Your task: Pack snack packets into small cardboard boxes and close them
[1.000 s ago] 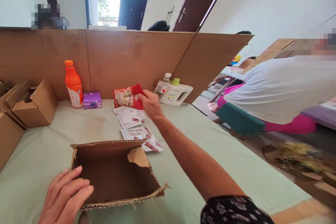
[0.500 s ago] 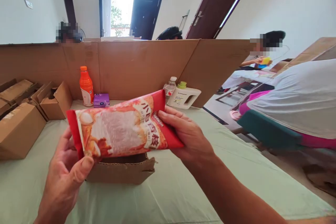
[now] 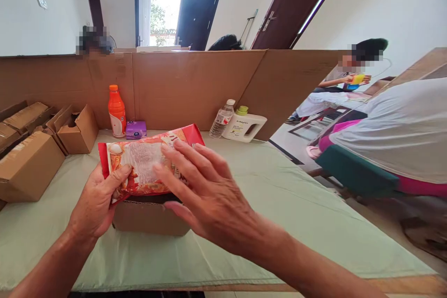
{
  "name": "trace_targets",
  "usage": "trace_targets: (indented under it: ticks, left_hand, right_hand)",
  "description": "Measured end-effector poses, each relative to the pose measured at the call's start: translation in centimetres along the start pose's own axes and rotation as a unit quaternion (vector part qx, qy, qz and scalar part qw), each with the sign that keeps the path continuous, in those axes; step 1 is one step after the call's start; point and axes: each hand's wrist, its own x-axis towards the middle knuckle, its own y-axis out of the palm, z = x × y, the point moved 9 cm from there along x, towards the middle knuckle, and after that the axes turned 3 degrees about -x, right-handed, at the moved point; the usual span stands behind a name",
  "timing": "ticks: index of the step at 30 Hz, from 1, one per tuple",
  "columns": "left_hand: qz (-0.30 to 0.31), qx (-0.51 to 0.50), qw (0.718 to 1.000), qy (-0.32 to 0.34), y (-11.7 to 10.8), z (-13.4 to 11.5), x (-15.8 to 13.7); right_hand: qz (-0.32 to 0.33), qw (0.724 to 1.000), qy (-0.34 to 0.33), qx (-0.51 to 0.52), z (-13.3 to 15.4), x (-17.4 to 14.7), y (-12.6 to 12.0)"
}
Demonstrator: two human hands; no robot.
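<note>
A red and orange snack packet (image 3: 145,163) with a clear window is held up above a small cardboard box (image 3: 150,219). My left hand (image 3: 99,195) grips its left end, thumb across the front. My right hand (image 3: 202,186) is spread in front of the packet's right half, fingers apart and slightly blurred; whether the fingertips touch the wrapper I cannot tell. The packet and my right hand hide most of the box's opening.
An orange bottle (image 3: 116,111) and a purple tissue pack (image 3: 136,130) stand at the back left. A clear bottle (image 3: 222,121) leans beside a white jug (image 3: 244,125). Several cardboard boxes (image 3: 31,163) lie left. Behind rises a cardboard partition (image 3: 195,84); people sit beyond and at right.
My right hand has let go of the packet's right end and moved left, opening across its front. The packet is lower, still in my left hand.
</note>
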Motion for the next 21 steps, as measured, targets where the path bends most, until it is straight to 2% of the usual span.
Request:
trace_targets:
  ticks: [3,5,7,9,10,11,12,14,15,16,18,21]
  left_hand:
    - [0.03,0.003,0.999,-0.018,1.3,0.6,-0.4]
    - [0.052,0.013,0.998,-0.018,1.4,0.8,-0.8]
    - [0.067,0.053,0.996,0.025,0.5,0.3,-1.4]
    - [0.055,0.152,0.981,0.109,-1.1,-0.9,-2.2]
    - [0.045,0.225,0.96,0.158,-1.8,-1.6,-2.7]
    - [0.039,0.306,0.928,0.209,-2.3,-2.2,-3.3]
    - [0.041,0.387,0.884,0.26,-2.4,-2.5,-3.9]
    - [0.072,0.517,0.777,0.351,-1.8,-2.3,-5.0]
    - [0.092,0.558,0.73,0.385,-1.4,-1.8,-5.4]
    - [0.105,0.584,0.694,0.408,-1.1,-1.2,-5.7]
    - [0.109,0.612,0.657,0.426,-1.0,-0.1,-5.9]
    - [0.084,0.626,0.647,0.426,-1.2,0.6,-6.0]
  right_hand:
    - [0.032,0.996,0.03,-0.072,-0.6,0.7,1.7]
    - [0.038,0.996,0.046,-0.066,-1.7,0.9,2.3]
    - [0.04,0.997,0.072,0.007,-3.1,0.9,2.4]
    - [0.035,0.98,0.135,0.139,-5.0,0.6,2.3]
    - [0.03,0.958,0.179,0.222,-6.1,0.3,2.3]
    - [0.022,0.923,0.228,0.31,-7.1,-0.1,2.5]
    - [0.01,0.876,0.275,0.397,-7.9,-0.6,2.9]
    - [-0.017,0.772,0.339,0.537,-8.8,-1.5,3.9]
    - [-0.027,0.733,0.354,0.581,-9.0,-1.9,4.5]
    - [-0.027,0.708,0.359,0.607,-9.0,-2.1,5.2]
    - [0.0,0.698,0.352,0.624,-8.8,-2.3,6.7]
    - [0.104,0.721,0.315,0.608,-7.7,-2.5,9.0]
